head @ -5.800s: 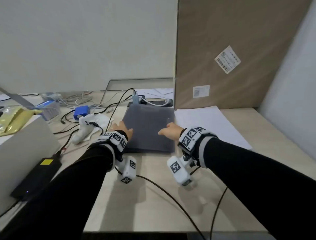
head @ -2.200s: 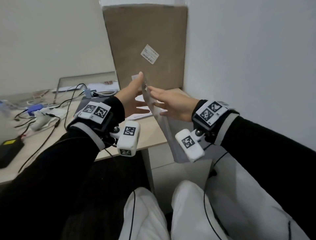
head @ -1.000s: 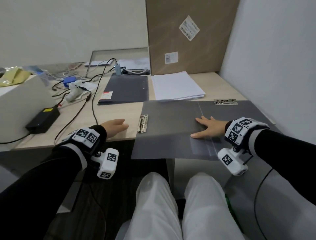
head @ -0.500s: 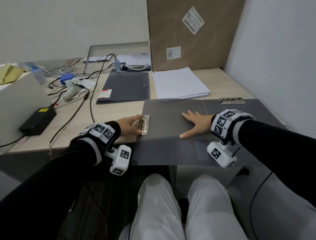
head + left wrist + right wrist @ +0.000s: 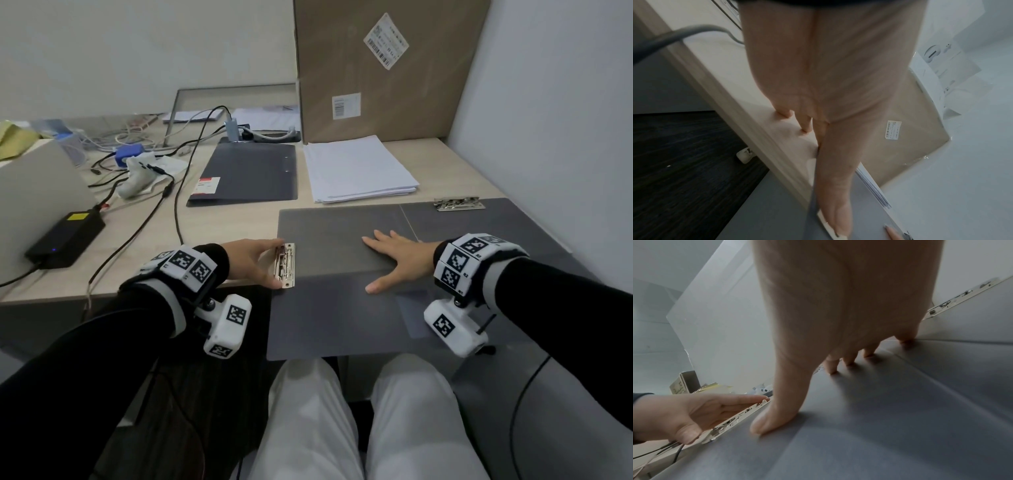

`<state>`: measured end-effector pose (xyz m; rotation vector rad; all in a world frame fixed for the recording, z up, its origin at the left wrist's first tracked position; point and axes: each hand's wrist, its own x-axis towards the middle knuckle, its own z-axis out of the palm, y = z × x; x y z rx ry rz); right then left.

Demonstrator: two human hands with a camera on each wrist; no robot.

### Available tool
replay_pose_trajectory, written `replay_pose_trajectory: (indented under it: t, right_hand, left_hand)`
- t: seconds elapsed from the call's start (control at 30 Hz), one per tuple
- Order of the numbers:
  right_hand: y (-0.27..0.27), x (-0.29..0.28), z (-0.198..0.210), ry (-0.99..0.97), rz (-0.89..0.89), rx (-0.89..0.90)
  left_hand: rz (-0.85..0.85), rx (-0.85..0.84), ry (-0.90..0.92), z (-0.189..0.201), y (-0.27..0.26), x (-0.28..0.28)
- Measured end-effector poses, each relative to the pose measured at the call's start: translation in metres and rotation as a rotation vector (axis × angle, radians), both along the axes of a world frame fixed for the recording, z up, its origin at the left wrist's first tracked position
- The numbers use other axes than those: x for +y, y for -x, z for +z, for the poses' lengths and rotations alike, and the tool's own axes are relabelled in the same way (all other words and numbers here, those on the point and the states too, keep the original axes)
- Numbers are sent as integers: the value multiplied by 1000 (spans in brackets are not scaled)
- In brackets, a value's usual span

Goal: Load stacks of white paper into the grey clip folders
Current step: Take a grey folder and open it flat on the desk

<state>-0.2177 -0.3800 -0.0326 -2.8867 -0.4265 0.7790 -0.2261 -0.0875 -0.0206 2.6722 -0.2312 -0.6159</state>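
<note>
An open grey clip folder point(image 5: 329, 318) lies across the desk's front edge, its near part hanging over my lap. My left hand point(image 5: 274, 263) spans the metal clip point(image 5: 285, 265) on the folder's left side: straight fingers touch its far end and the thumb its near end, as the right wrist view shows for this left hand point(image 5: 694, 415) and clip point(image 5: 735, 418). My right hand point(image 5: 387, 260) presses flat on the folder's inside. A second metal clip point(image 5: 459, 203) sits at the far right. Behind the folder lies the stack of white paper point(image 5: 356, 168).
A closed grey folder point(image 5: 250, 174) lies at the back, left of the paper. A tall cardboard box point(image 5: 376, 68) leans on the wall behind. A black power adapter point(image 5: 65, 236) and cables point(image 5: 178, 192) cover the desk's left. A wall point(image 5: 548, 137) bounds the right.
The open folder has come down flat on the desk. My left hand has reached right onto the metal clip. My right hand has slid left over the folder's inside.
</note>
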Motion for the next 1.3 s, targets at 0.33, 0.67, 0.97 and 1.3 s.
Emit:
replay_pose_trajectory:
  t: [0.33, 0.67, 0.97, 1.3]
  right_hand:
    - [-3, 0, -3, -14, -5, -8]
    - [0, -3, -5, -19, -7, -34]
    - [4, -1, -7, -39, -3, -40]
    - [16, 34, -14, -231, -127, -118]
  left_hand:
    - [7, -98, -49, 4, 5, -12]
    - [125, -70, 107, 3, -2, -6]
    - [401, -219, 10, -5, -40, -30]
    - [392, -331, 102, 20, -50, -66]
